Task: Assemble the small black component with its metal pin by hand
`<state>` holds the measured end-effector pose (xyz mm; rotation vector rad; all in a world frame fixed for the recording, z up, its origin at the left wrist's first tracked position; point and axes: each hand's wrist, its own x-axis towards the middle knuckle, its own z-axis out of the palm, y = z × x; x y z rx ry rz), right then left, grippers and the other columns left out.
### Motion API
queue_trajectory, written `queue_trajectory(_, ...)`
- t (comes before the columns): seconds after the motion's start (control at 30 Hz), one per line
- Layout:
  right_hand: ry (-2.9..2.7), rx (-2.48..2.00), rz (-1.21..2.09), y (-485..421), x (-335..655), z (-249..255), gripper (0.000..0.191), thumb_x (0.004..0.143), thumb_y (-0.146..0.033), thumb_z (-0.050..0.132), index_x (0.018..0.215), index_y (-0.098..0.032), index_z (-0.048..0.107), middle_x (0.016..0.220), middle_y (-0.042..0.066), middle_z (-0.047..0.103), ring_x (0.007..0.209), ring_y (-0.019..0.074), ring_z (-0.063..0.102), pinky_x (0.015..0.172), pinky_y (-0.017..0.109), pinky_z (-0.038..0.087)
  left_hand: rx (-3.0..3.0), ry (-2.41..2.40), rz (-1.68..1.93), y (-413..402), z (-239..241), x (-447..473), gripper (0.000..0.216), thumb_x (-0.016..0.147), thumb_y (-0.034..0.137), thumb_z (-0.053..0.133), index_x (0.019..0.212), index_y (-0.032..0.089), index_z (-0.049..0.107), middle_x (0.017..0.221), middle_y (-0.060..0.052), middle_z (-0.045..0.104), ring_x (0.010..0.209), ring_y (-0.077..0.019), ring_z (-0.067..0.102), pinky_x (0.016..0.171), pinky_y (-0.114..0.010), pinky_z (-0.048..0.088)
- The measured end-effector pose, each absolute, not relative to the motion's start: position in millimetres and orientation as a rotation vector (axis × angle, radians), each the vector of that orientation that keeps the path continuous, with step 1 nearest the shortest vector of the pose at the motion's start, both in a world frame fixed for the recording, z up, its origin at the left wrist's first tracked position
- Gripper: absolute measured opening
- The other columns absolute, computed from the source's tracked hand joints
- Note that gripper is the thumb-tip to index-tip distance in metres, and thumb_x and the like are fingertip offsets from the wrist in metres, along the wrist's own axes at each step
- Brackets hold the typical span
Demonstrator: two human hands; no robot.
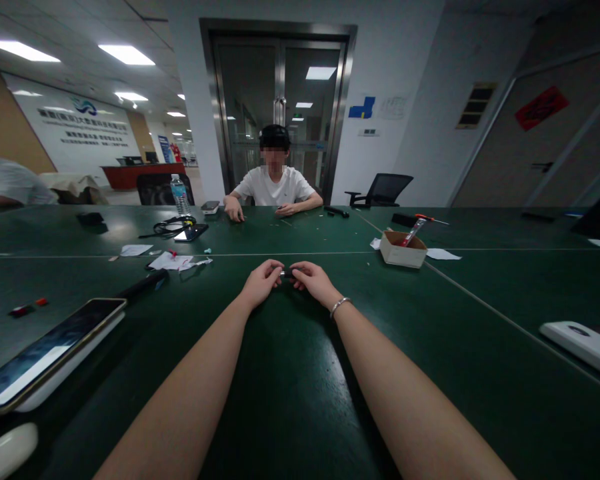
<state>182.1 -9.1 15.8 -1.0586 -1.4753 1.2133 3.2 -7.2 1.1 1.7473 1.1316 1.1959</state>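
Note:
A small dark object with a shiny silvery end (286, 274) is between my two hands, over the middle of the green table (285, 373). My left hand (261, 285) pinches it at the silvery end, thumb and fingers together. My right hand (315, 283), with a bracelet on the wrist, grips the dark end. Fingers cover much of the object, so its exact kind cannot be made out. The two hands are close together, with fingertips nearly meeting.
A phone (55, 347) lies at the near left, with a black stick-like item (143, 285) beyond it. Paper scraps (173, 261) and a water bottle (179, 195) are farther left. An open carton (403, 251) holding a tool stands right. Across the table sits a person (279, 187).

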Motion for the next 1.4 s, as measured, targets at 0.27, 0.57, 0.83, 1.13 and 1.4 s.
queue_trajectory(0.27, -1.438, -1.106, 1.219, -12.4, 180.1, 20.7, 0.011, 0.086, -0.011, 0.057, 0.095, -0.013, 0.062, 0.061, -0.001, 0.063, 0.047, 0.0061, 0.056, 0.045, 0.016, 0.044, 1.651, 1.102, 1.228, -11.5, 4.5, 6.3, 0.023, 0.074, 0.031, 0.065, 0.091, 0.018, 0.056, 0.071, 0.001, 0.06, 0.063, -0.0111, 0.057, 0.063, -0.025, 0.046)
queue_trajectory(0.57, -1.437, -1.092, 1.226, -11.3, 181.3, 20.6, 0.01, 0.085, -0.011, 0.058, 0.095, -0.013, 0.062, 0.06, -0.001, 0.062, 0.048, 0.0067, 0.057, 0.046, 0.016, 0.045, 1.702, 1.251, 1.259, -7.6, 3.5, 0.0, 0.028, 0.072, 0.042, 0.068, 0.086, 0.018, 0.066, 0.087, -0.005, 0.068, 0.079, -0.0157, 0.062, 0.075, -0.03, 0.048)
queue_trajectory(0.83, -1.455, -1.089, 1.218, -11.0, 182.0, 18.6, 0.012, 0.084, -0.015, 0.062, 0.096, -0.013, 0.062, 0.063, -0.001, 0.064, 0.05, 0.0067, 0.058, 0.047, 0.016, 0.046, 1.708, 1.171, 1.197, -10.2, 5.4, 2.5, 0.028, 0.08, 0.043, 0.06, 0.095, 0.02, 0.062, 0.074, 0.0, 0.063, 0.07, -0.0138, 0.06, 0.067, -0.027, 0.046)
queue_trajectory(1.13, -1.458, -1.058, 1.211, -8.6, 182.9, 15.4, 0.011, 0.085, -0.014, 0.06, 0.095, -0.013, 0.063, 0.063, -0.001, 0.063, 0.05, 0.0064, 0.058, 0.047, 0.016, 0.047, 1.671, 1.172, 1.131, -8.8, 3.9, 0.6, 0.027, 0.078, 0.037, 0.062, 0.094, 0.016, 0.065, 0.078, -0.004, 0.067, 0.076, -0.0164, 0.063, 0.074, -0.032, 0.048)
queue_trajectory(1.4, -1.454, -1.088, 1.215, -11.5, 181.0, 19.6, 0.012, 0.085, -0.011, 0.059, 0.096, -0.013, 0.063, 0.062, -0.001, 0.062, 0.049, 0.0068, 0.057, 0.046, 0.017, 0.045, 1.664, 1.126, 1.234, -9.7, 5.1, 4.4, 0.026, 0.079, 0.036, 0.06, 0.097, 0.018, 0.059, 0.075, 0.0, 0.062, 0.067, -0.0122, 0.059, 0.069, -0.028, 0.048)
